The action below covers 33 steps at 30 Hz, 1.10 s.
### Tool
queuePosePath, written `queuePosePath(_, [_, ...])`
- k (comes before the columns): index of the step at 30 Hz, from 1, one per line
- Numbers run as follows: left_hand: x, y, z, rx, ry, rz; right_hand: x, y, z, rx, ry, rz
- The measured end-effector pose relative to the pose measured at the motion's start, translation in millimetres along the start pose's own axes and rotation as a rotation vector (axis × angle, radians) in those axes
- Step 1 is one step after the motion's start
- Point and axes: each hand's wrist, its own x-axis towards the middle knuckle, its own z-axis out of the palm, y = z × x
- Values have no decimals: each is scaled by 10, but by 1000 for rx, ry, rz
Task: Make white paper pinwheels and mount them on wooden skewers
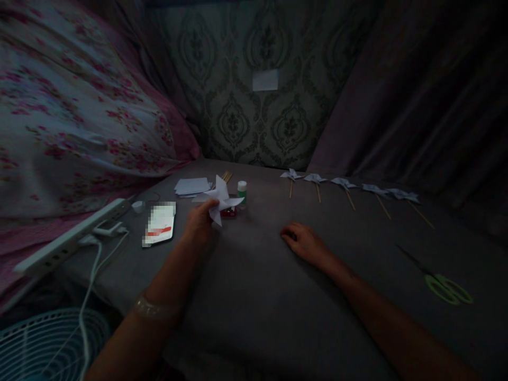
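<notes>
My left hand (200,217) pinches a white folded-paper pinwheel (221,200) by one side, holding it above the table. I see no stick on this pinwheel. Just behind it are a small red box (229,212), partly covered, and a green glue stick (242,193) with a white cap, standing upright. To the right, my right hand (304,241) rests low over the grey tabletop (262,286) with its fingers curled in and the thumb close to them. Whether anything small sits between those fingertips is too dark to make out.
Several finished pinwheels on sticks (344,184) lie in a row at the back right. Green-handled scissors (442,286) lie at right. At left are paper sheets (193,186), wooden sticks (227,178), a phone (161,223), a power strip (71,235) with cables, and a blue fan (47,344).
</notes>
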Motion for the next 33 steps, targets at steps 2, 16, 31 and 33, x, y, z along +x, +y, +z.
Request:
queuePosePath(2, [-59, -43, 62, 59, -27, 38, 8, -21, -86, 33, 3, 27])
queuePosePath(16, [-645, -365, 609, 301, -218, 85, -102, -527, -903, 518, 167, 5])
queuePosePath(31, [-863, -440, 594, 287, -269, 122, -77, -571, -488, 464, 387, -20])
queuePosePath(33, [-866, -443, 583, 284, -282, 127, -78, -576, -480, 442, 400, -29])
